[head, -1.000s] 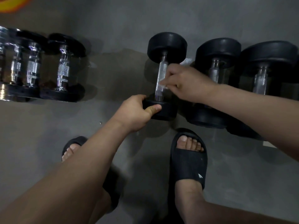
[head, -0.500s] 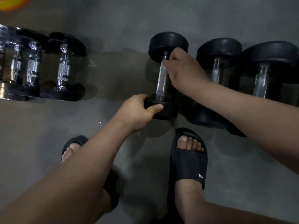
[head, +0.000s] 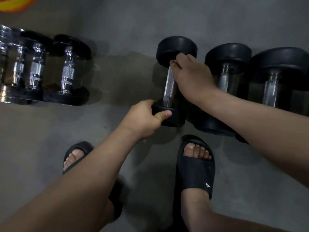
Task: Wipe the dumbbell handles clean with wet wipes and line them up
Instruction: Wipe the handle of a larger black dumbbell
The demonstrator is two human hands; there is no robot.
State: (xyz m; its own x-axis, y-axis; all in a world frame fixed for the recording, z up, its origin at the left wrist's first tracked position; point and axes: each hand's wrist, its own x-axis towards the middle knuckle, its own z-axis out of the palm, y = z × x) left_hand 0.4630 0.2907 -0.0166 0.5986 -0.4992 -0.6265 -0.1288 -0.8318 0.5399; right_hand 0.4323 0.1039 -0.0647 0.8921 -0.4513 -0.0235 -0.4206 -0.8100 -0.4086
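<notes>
A black dumbbell (head: 175,47) with a silver knurled handle (head: 169,87) lies on the grey floor in the middle. My left hand (head: 143,119) grips its near black head. At the far end of the handle, just under the far head, my right hand (head: 190,74) is closed around the bar; a small pale edge of a wet wipe (head: 172,61) shows at the fingertips, the rest hidden under the hand. Two larger black dumbbells (head: 229,57) (head: 282,64) lie side by side to its right, partly behind my right forearm.
Three smaller chrome-handled dumbbells (head: 68,71) stand in a row at the left. My feet in black slides (head: 195,166) (head: 75,156) are planted just in front of the dumbbells. A yellow-orange object (head: 15,2) shows at the top left corner.
My right hand has slid up the handle from its lower middle to its far end. My left hand has stayed on the near head.
</notes>
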